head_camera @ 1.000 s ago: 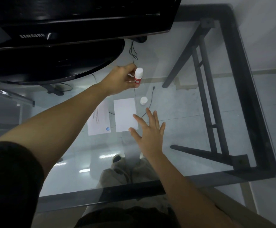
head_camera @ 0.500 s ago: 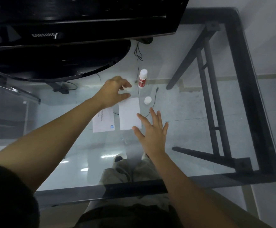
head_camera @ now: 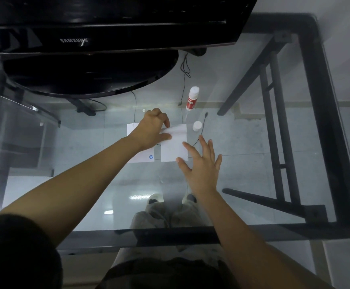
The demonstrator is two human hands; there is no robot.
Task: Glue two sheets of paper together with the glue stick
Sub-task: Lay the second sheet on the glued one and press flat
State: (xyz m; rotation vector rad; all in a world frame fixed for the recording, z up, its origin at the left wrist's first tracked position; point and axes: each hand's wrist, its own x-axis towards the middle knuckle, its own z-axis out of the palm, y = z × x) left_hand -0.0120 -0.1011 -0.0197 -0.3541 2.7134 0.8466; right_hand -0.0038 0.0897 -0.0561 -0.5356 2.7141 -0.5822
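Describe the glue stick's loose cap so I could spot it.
On the glass table, find the upright red-and-white glue stick. The small white round cap stands nearer, beside the plain white paper sheet: short, squat, unlabelled.

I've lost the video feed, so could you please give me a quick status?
Left hand pinching the blank white sheet; right hand open on its edge. Red-labelled glue stick upright, uncapped, beside white cap. Printed sheet alongside.
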